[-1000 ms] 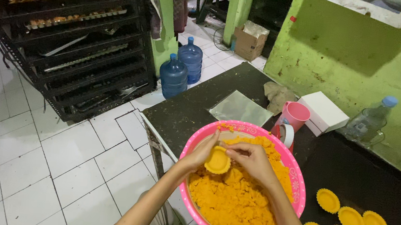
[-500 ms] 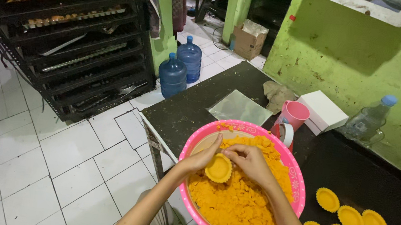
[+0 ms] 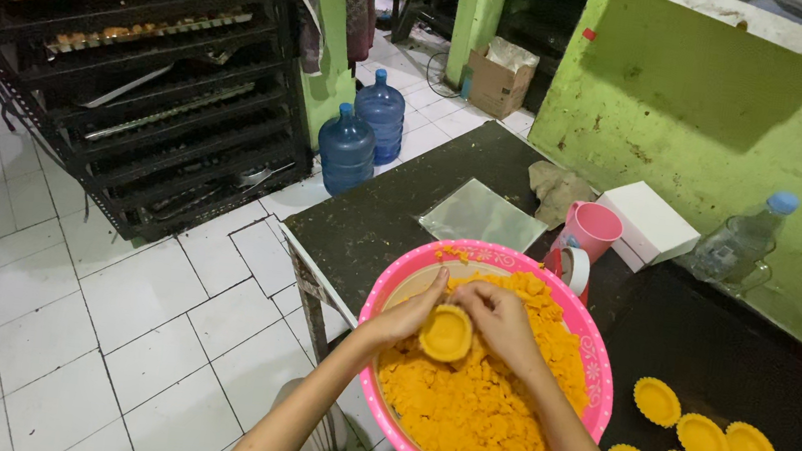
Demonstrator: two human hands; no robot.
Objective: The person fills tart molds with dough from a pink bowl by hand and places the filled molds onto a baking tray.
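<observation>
Both hands hold one small round tart shell of orange dough (image 3: 446,332) above the big pink plastic basin (image 3: 597,364). The left hand (image 3: 408,314) cups its left rim with the fingers curled under, and the right hand (image 3: 499,317) pinches the far edge, thumb pressing inward. Compared with a second ago, the shell has turned from lying tilted on its side to facing open side up, and the fingers have closed in around its rim; this suggests the shaping of this piece is well along.

The basin sits on the dark bench (image 3: 382,218) at its near corner and is heaped with crumbly orange dough (image 3: 471,405), piled higher toward the far side. To the right, on the same bench, finished fluted orange shells (image 3: 703,441) lie in loose rows, apart from the basin. Behind it stand a pink plastic cup (image 3: 590,229), a white box (image 3: 649,224) and a clear water bottle (image 3: 744,239).
</observation>
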